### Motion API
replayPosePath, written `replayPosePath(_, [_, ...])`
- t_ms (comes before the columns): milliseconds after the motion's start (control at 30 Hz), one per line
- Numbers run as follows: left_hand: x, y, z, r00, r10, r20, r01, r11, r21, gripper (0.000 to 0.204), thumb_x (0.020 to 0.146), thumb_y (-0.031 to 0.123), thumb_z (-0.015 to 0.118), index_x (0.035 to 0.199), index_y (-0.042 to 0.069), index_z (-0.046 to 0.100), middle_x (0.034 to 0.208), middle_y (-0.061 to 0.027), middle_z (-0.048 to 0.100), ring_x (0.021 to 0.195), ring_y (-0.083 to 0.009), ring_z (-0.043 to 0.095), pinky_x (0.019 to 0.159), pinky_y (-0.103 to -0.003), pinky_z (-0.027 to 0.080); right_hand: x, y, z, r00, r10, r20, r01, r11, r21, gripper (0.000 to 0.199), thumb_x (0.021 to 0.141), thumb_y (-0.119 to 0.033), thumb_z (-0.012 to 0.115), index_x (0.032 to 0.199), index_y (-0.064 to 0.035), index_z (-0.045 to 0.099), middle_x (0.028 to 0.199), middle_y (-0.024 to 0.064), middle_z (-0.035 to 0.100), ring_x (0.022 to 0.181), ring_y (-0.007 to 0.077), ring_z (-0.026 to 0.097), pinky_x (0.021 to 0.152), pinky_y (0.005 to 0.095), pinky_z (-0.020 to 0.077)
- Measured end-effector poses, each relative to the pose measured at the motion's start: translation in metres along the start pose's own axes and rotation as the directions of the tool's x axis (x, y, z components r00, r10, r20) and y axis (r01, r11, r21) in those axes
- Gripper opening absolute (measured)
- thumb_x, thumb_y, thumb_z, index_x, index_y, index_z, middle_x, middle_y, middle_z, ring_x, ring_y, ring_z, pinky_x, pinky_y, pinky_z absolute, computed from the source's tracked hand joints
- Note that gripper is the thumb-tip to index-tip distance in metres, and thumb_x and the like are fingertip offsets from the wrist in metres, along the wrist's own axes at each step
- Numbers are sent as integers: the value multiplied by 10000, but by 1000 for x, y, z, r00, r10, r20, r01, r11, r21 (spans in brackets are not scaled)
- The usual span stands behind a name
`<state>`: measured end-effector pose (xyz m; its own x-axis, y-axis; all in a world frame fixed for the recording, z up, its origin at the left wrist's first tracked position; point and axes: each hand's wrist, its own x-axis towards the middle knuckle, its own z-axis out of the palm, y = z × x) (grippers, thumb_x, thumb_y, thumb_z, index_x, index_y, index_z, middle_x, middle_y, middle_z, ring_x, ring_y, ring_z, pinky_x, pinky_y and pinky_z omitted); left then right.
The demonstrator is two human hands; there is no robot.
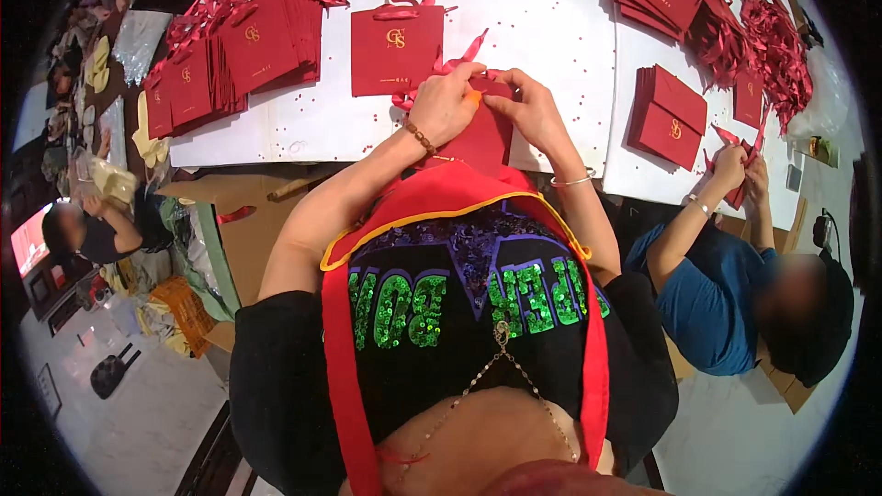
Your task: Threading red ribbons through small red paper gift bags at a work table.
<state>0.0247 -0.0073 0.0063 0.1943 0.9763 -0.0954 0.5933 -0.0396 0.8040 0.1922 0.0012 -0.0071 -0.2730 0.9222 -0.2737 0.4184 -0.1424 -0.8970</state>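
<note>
A red paper gift bag (pixel 478 140) stands at the table's front edge against my red apron, its top between my hands. My left hand (pixel 444 108) is closed at the bag's upper edge, pinching a red ribbon (pixel 470 48) whose loose end sticks up beyond the fingers. Something small and orange (pixel 474 96) shows at the left thumb. My right hand (pixel 531 112) pinches at the same top edge, thumb and forefinger together by the ribbon; its exact grip is partly hidden. Just beyond lies another red bag (pixel 397 48) with a ribbon handle, flat on the white table.
Stacked red bags (pixel 266 46) with ribbons lie at the left; more bags (pixel 669 118) and a ribbon heap (pixel 772 55) lie right. Red specks dot the white table (pixel 542 9). A co-worker in blue (pixel 707 285) handles a red bag at right; another person (pixel 101 230) sits far left.
</note>
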Motion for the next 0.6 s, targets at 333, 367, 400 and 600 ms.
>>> replayPosePath(333, [-1, -7, 4, 996, 80, 35, -85, 980, 179, 325, 760, 94, 534, 1083, 53, 550, 721, -164, 603, 684, -318, 598, 614, -404, 459, 4, -6, 0, 998, -50, 40, 50, 999, -16, 187, 790, -99, 624, 947, -11, 575, 675, 15, 560, 608, 69, 486, 556, 213, 406])
replayPosePath(367, [0, -9, 4, 996, 74, 49, -80, 988, 129, 316, 759, 91, 534, 1073, 51, 548, 719, -165, 601, 673, -309, 598, 610, -393, 461, 4, -5, 0, 997, -69, 40, 69, 998, -14, 195, 788, -96, 625, 956, -9, 576, 673, 17, 562, 607, 70, 488, 557, 214, 407])
replayPosePath(400, [1, -11, 4, 996, 68, 65, -73, 994, 80, 307, 758, 89, 533, 1062, 49, 546, 716, -166, 600, 661, -299, 598, 605, -383, 462, 4, -4, 0, 997, -70, 42, 71, 997, -14, 195, 788, -96, 625, 956, -9, 576, 673, 17, 562, 607, 70, 488, 557, 214, 407])
replayPosePath(600, [3, -23, 8, 935, -256, 245, 342, 833, -434, 260, 756, 9, 550, 1016, 25, 558, 641, -59, 581, 586, -105, 555, 527, -259, 428, 0, -12, 2, 985, -168, 29, 170, 980, -106, 224, 784, -90, 631, 987, -7, 585, 730, 43, 588, 639, 79, 504, 579, 218, 423])
